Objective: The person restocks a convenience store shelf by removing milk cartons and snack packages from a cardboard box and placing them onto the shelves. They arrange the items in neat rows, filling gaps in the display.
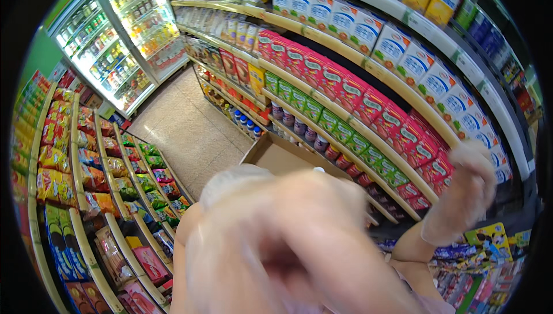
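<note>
My right hand (468, 188), in a thin translucent glove, is raised at the right before the shelf of white milk cartons (432, 80) and pink drink cartons (354, 93). Its fingers look bent, but blur hides whether they hold anything. Only the pale gloved back of my left hand (235, 180) shows, near an open cardboard box (281, 154); its fingers are covered. A large, blurred bare hand (302, 210), apparently another person's, fills the lower middle close to the camera. It hides much of the box and whatever lies below.
Green cartons (328, 119) and small bottles (298, 124) line the lower shelves. Snack packets (95, 178) fill a rack on the left. Glass-door drink coolers (125, 41) stand beyond the tiled floor (190, 119). More packaged goods (462, 249) sit at lower right.
</note>
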`<state>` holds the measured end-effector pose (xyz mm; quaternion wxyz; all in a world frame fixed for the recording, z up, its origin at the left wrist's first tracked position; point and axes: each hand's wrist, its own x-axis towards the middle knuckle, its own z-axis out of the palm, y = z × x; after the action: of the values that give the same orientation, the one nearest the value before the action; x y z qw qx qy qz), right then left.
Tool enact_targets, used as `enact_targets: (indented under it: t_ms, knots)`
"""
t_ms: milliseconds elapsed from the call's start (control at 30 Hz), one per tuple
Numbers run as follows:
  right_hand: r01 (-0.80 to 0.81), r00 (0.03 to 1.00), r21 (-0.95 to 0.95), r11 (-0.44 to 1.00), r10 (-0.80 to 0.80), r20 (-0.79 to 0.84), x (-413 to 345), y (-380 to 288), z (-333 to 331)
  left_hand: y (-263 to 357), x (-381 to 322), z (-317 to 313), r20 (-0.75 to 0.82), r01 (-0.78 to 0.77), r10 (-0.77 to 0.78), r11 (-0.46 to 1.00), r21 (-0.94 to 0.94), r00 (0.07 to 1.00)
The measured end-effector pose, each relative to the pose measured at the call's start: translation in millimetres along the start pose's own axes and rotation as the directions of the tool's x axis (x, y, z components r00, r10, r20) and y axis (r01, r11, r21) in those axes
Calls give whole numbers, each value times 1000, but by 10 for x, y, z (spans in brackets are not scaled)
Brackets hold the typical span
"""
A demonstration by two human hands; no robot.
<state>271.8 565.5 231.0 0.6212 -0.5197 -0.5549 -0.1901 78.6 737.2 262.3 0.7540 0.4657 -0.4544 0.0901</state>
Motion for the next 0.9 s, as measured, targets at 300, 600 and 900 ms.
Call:
enact_targets:
  t_ms: [300,600,900]
  knots:
    - [-709,172,-505,492,815,553,-2120,1913,733,-1755,-2213,-1169,-861,796,-507,507,-330,-35]
    - [-646,228,-601,471,870,437,-2799,2025,1272,-2656,-2885,-1135,-936,970,-326,-156,188,130]
    - [-789,455,-104,606,690,563,-1452,1530,673,-1900,-1620,-1214,-819,913,-456,366,183,347]
